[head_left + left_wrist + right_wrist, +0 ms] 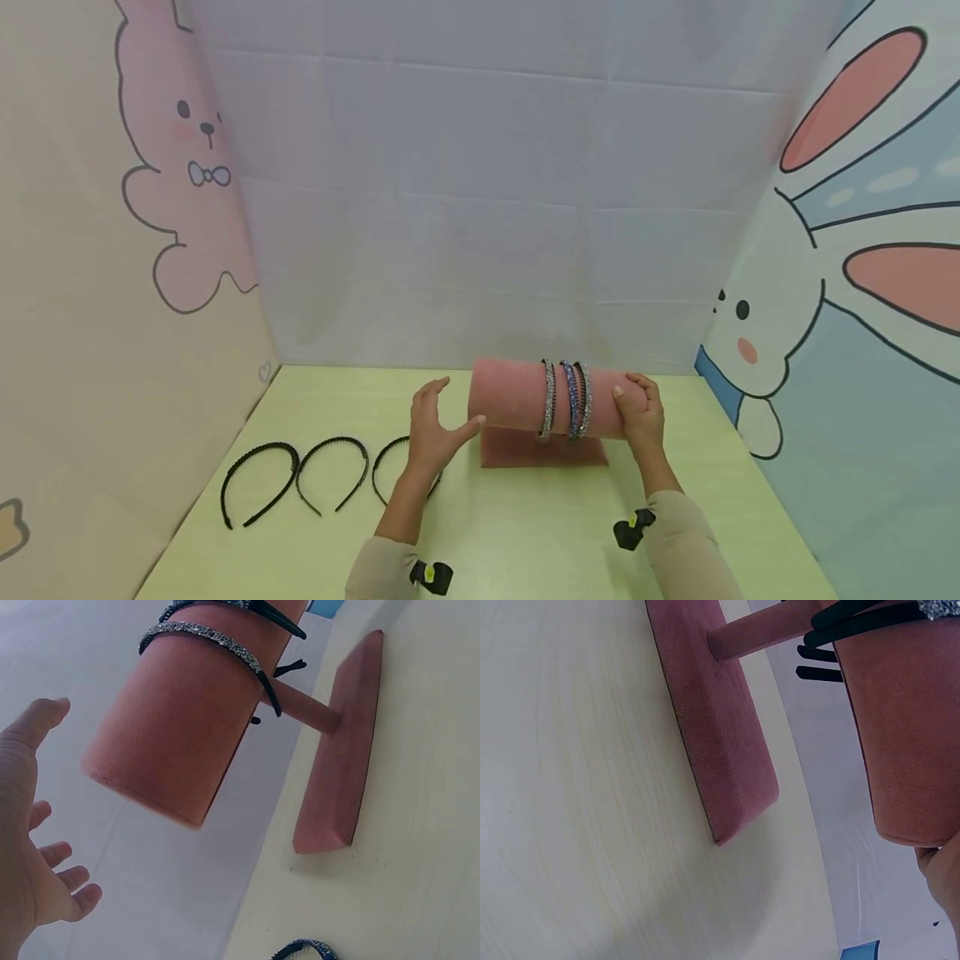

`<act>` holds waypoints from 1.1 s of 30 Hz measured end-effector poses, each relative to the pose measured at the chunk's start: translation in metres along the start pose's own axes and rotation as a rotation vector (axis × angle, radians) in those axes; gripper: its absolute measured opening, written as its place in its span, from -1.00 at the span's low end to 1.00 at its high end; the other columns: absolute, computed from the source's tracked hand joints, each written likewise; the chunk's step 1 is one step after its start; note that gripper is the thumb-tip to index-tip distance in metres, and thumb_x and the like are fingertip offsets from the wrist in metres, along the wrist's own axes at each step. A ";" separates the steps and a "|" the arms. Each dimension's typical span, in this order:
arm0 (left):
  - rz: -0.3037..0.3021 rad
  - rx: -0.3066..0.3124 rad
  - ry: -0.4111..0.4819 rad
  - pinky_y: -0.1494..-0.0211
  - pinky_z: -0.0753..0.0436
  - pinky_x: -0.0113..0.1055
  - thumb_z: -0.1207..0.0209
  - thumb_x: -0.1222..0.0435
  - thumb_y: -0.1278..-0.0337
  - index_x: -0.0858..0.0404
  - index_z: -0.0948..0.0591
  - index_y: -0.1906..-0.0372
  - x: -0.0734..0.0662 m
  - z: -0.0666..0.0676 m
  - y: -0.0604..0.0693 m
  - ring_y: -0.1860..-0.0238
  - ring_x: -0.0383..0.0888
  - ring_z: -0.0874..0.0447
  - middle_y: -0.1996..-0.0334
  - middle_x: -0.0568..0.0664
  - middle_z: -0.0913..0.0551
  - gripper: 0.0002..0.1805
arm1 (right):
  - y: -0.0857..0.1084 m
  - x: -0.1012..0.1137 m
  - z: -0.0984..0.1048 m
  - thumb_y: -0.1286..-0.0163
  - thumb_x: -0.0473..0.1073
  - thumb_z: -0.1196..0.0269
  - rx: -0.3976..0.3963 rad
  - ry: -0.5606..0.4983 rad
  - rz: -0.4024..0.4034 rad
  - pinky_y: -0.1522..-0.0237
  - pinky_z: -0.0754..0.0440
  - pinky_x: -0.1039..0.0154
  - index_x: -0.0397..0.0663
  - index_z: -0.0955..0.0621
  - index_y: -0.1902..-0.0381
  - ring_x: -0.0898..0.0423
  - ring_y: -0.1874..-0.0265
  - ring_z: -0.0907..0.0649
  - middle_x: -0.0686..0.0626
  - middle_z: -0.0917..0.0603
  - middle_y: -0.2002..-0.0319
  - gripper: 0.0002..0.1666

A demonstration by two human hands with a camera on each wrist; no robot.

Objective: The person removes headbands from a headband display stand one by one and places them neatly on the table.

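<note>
A pink velvety headband stand [506,393], a horizontal roll on a post and flat base [341,761], stands on the table. Three glittery headbands sit around the roll: a silver one [550,400] near the middle, then a blue one [572,402] and another silver one [585,400] close together to its right. My right hand [643,417] grips the roll's right end; in the right wrist view most of that hand is out of frame. Beside the left end, my left hand [433,437] is held with thumb and fingers spread, apart from the roll in the left wrist view.
On the table's left side lie three dark headbands in a row: a left one [258,447], a middle one [337,440] and a right one [380,467], partly hidden behind my left forearm. A white curtain [480,208] closes off the back, with rabbit-printed walls at both sides.
</note>
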State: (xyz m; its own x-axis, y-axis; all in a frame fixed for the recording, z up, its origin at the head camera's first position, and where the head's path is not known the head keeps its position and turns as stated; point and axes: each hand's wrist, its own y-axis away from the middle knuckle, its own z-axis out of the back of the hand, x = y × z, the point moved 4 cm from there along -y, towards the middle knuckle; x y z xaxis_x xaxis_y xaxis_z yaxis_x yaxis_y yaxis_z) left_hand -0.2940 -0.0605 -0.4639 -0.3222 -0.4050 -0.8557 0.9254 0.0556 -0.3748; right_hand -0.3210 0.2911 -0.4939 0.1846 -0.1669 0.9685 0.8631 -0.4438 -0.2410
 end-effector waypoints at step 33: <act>-0.362 0.092 -0.052 -0.15 -0.32 0.08 -0.49 0.01 0.39 0.20 -0.39 -0.24 -0.042 -0.034 -0.025 -0.25 0.02 -0.19 -0.22 0.07 -0.30 -0.07 | 0.001 0.002 -0.001 -0.25 0.03 -0.26 0.002 0.008 0.035 -0.02 -0.34 0.11 0.00 -0.46 -0.10 0.07 -0.05 -0.39 0.03 -0.46 -0.11 -0.51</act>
State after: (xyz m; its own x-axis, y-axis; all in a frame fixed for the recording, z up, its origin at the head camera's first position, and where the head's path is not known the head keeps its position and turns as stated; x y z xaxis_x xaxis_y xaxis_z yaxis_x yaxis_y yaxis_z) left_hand -0.3099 -0.0141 -0.4306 -0.6233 -0.4290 -0.6538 0.7685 -0.1811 -0.6138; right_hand -0.3200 0.2896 -0.4920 0.2108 -0.1896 0.9590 0.8572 -0.4356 -0.2746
